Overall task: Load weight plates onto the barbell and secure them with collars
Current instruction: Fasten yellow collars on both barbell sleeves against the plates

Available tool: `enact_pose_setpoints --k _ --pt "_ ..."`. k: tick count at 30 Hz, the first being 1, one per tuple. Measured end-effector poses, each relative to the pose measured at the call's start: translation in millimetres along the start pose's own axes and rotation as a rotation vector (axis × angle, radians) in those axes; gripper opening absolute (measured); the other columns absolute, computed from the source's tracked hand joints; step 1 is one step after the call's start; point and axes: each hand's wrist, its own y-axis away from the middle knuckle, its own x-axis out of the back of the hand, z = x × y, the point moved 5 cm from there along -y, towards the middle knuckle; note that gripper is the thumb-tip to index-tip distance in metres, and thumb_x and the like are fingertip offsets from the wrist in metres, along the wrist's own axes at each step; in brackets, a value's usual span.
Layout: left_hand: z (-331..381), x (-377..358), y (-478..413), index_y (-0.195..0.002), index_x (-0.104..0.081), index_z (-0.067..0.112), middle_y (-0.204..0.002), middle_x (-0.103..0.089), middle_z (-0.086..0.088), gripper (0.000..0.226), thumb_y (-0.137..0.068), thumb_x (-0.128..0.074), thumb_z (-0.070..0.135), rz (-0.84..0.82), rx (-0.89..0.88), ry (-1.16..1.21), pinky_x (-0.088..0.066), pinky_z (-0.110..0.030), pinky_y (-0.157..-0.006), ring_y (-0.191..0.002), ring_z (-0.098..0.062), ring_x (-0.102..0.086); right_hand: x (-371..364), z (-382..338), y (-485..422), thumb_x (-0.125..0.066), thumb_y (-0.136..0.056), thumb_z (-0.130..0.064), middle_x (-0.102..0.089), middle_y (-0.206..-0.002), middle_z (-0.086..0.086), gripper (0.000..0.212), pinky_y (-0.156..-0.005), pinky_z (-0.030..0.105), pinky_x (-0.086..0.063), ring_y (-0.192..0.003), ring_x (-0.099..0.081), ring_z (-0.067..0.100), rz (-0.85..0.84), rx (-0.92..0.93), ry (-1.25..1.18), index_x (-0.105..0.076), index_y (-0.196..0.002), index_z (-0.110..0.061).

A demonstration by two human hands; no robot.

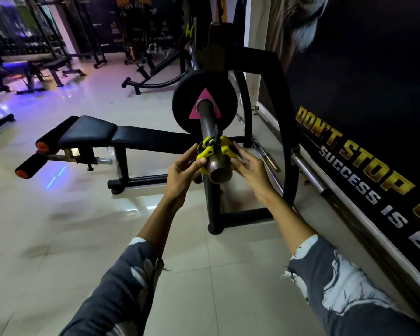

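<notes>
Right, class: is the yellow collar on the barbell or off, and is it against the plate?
On, not seated: the yellow collar rings the barbell near its end, with bare bar between it and the plate.

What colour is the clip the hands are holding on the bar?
The collar is bright yellow with black parts, seen best in the head view.

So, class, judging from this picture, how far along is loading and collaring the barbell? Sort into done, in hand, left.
Done: one black plate sits on the barbell sleeve. In hand: left hand and right hand hold the yellow collar around the sleeve's near end, apart from the plate. Left: slide it against the plate and lock it; the far end is unseen.
</notes>
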Motion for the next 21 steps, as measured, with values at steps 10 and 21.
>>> enact_pose_setpoints --k 10,21 --pt "-0.5 17.5 -165.5 -0.116 -0.060 0.000 -0.093 -0.067 -0.010 0.033 -0.084 -0.065 0.007 0.208 -0.014 -0.129 -0.053 -0.019 -0.060 -0.071 -0.008 -0.067 8.8 46.9 -176.4 -0.055 -0.089 -0.009 -0.051 -0.135 0.014 0.047 -0.093 0.027 -0.049 -0.122 -0.050 0.024 0.036 -0.037 0.007 -0.042 -0.134 -0.005" --pt "40.1 -7.9 -232.5 -0.069 -0.065 0.007 -0.064 -0.068 -0.007 0.081 -0.061 -0.049 0.086 0.287 -0.106 -0.942 -0.056 -0.038 -0.054 -0.057 -0.021 -0.065 1.4 82.6 -221.6 -0.038 -0.096 -0.007 -0.064 -0.096 0.007 0.024 -0.070 0.026 -0.055 -0.083 -0.064 0.013 0.120 -0.184 -0.178 -0.055 -0.110 0.001"
